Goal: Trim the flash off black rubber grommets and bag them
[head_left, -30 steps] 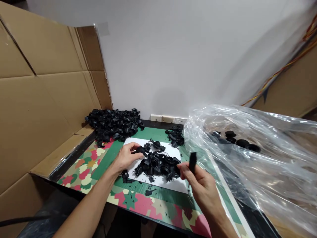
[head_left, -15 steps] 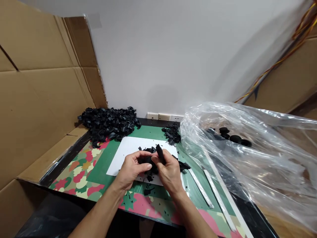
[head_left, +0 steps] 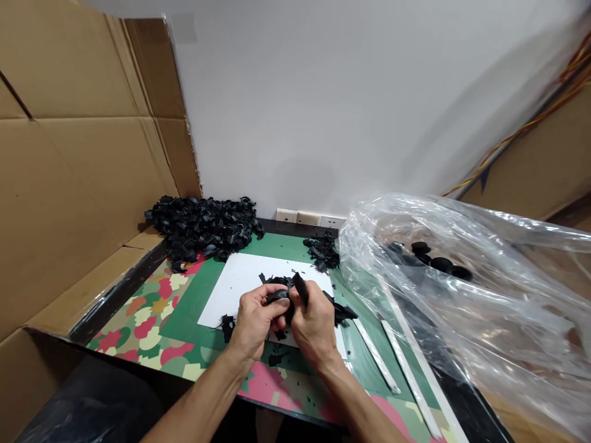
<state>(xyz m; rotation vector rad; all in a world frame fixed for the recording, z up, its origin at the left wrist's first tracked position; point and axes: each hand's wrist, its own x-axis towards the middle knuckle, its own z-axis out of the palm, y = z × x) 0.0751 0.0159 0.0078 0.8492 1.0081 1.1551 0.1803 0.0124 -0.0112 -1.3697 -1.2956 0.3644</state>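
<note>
My left hand (head_left: pixel 252 317) is closed, thumb and fingers pinching a curved black rubber part (head_left: pixel 277 296). Against it works my right hand (head_left: pixel 315 320), also closed, with a dark stubby black piece (head_left: pixel 300 288) sticking up out of the fist; whether that is a tool or a rubber strip I cannot tell. The two hands nearly touch above a white sheet (head_left: pixel 221 289). Black rubber scraps (head_left: pixel 277 280) lie on the sheet behind the fingers. More dark scraps (head_left: pixel 344 312) rest to the right of my right hand.
A big heap of black rubber scraps (head_left: pixel 207 224) fills the back left, with a smaller pile (head_left: pixel 322 251) at the back. Clear plastic bagging (head_left: pixel 498 307) with several round black rubber parts (head_left: pixel 442 264) covers the right. Two white-wrapped sticks (head_left: pixel 376 355) lie nearby. Cardboard (head_left: pixel 83 166) walls the left.
My left hand has shifted slightly right and rolled, and a curved edge of the black rubber part now shows above its thumb. My right hand keeps its grip. A scrap now shows left of my left wrist.
</note>
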